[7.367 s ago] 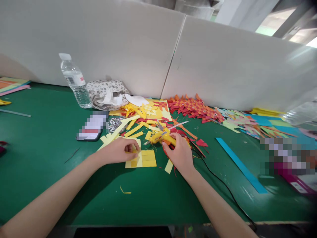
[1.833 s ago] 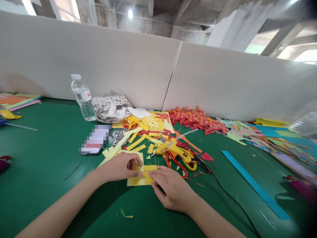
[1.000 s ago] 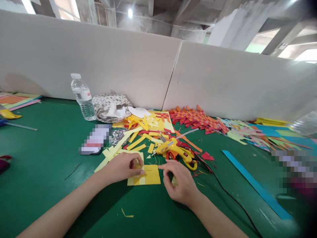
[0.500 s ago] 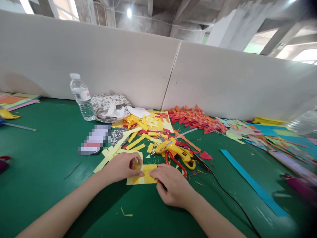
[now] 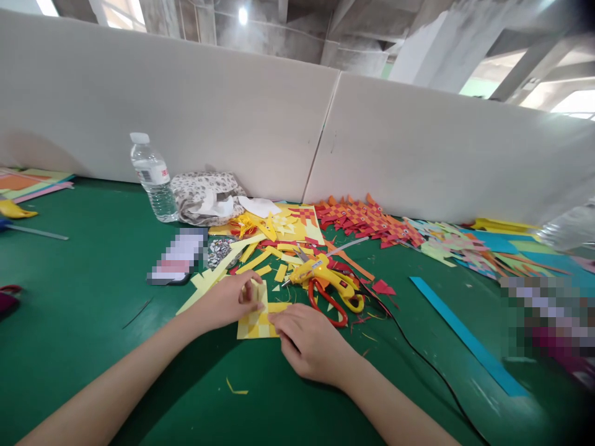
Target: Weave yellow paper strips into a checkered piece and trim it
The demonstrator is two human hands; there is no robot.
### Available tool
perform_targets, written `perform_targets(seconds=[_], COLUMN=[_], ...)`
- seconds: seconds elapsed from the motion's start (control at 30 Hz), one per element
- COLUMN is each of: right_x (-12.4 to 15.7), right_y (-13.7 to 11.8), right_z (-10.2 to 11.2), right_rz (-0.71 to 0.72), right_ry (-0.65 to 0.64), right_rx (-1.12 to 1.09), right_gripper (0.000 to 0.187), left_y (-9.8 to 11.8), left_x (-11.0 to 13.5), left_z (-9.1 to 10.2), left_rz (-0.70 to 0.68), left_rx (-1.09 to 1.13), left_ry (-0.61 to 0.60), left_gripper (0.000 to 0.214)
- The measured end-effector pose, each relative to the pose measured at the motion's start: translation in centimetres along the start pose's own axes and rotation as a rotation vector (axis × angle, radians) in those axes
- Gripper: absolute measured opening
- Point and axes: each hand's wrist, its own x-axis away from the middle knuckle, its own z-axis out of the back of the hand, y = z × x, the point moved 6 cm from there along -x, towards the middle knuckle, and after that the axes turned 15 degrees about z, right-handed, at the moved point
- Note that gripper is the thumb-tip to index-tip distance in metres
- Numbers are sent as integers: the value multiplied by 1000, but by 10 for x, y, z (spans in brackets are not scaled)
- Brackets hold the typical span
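Note:
A small piece of woven yellow paper, light and darker yellow in a check, lies flat on the green table. My left hand is at its upper left, thumb and fingers pinching a pale yellow paper strip that stands up from the weave. From the right, my right hand presses its closed fingertips on the weave and covers much of it. Just beyond my right hand lie a yellow glue gun and red-handled scissors.
Loose yellow strips and orange-red woven paper pieces lie farther back. A phone, a water bottle and a patterned bag are at left. A black cord and blue strip cross the right side.
My right hand has slid a little left over the woven paper, nearer my left hand. The pale strip at my left hand stands more upright.

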Motion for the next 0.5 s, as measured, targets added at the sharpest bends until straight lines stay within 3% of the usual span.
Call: perform_targets(seconds=[0.27,0.5], right_x=[1,-1], right_y=[-4,-5], right_z=[-6,-6], right_rz=[28,23], right_ry=[-75,-100], right_rx=[62,77], right_gripper=[28,27], left_y=[3,9], left_x=[0,2], left_z=[3,8], left_rz=[-61,-85], left_rx=[-101,51], left_ry=[103,131], left_gripper=[40,22])
